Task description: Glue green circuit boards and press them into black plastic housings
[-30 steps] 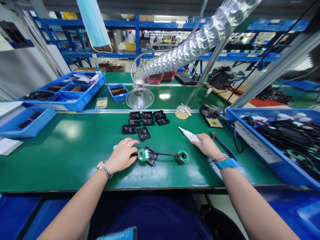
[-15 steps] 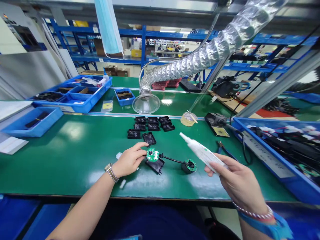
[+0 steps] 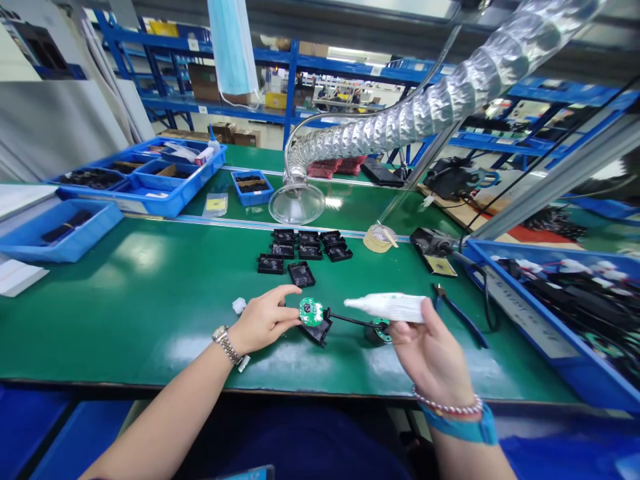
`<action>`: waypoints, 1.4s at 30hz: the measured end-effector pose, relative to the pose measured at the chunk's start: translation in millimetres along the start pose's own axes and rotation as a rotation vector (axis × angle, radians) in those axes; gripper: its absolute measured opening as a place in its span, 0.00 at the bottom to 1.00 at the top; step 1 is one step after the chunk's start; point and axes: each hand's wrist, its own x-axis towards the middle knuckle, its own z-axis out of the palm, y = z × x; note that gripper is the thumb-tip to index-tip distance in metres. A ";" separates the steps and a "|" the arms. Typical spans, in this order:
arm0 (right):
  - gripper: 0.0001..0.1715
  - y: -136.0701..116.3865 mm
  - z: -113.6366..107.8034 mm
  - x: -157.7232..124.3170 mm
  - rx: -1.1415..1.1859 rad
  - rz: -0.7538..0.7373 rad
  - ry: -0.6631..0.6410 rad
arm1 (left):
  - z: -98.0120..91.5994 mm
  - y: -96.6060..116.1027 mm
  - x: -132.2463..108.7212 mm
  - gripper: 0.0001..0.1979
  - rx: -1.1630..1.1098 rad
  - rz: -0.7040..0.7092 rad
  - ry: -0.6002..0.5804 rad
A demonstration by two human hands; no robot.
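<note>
My right hand (image 3: 433,353) holds a white squeeze tube (image 3: 387,307) level in its fingers, nozzle pointing left above a black cable (image 3: 353,319). That cable joins a green circuit board (image 3: 311,311) to a green ring-shaped board (image 3: 381,331), which the tube partly hides. My left hand (image 3: 263,320) lies on the green mat, its fingertips at the board's left edge. Below the board sits a black plastic housing (image 3: 317,330). Several similar housings (image 3: 285,250) lie in rows beyond my hands.
Blue-handled pliers (image 3: 457,317) lie near a soldering iron stand (image 3: 433,250). A blue tray of wired parts (image 3: 525,313) stands at the right. A tape roll (image 3: 380,238), a glass fume hood (image 3: 297,203) and blue trays (image 3: 165,187) stand farther back.
My right hand has lifted the white tube off the mat and turned it level, nozzle to the left. My left hand has slid slightly back from the board.
</note>
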 end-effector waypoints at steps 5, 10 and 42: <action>0.20 4.8 7.3 -8.5 -0.155 -0.130 0.026 | 1.5 -0.8 -0.7 0.13 0.022 0.000 0.013; 0.17 -10.3 3.9 -7.4 -0.084 -0.247 0.076 | 2.1 -0.7 -0.5 0.13 0.022 -0.002 0.019; 0.22 28.8 21.9 -13.8 -0.196 -0.239 0.125 | 0.9 2.6 -0.1 0.13 0.019 0.042 0.035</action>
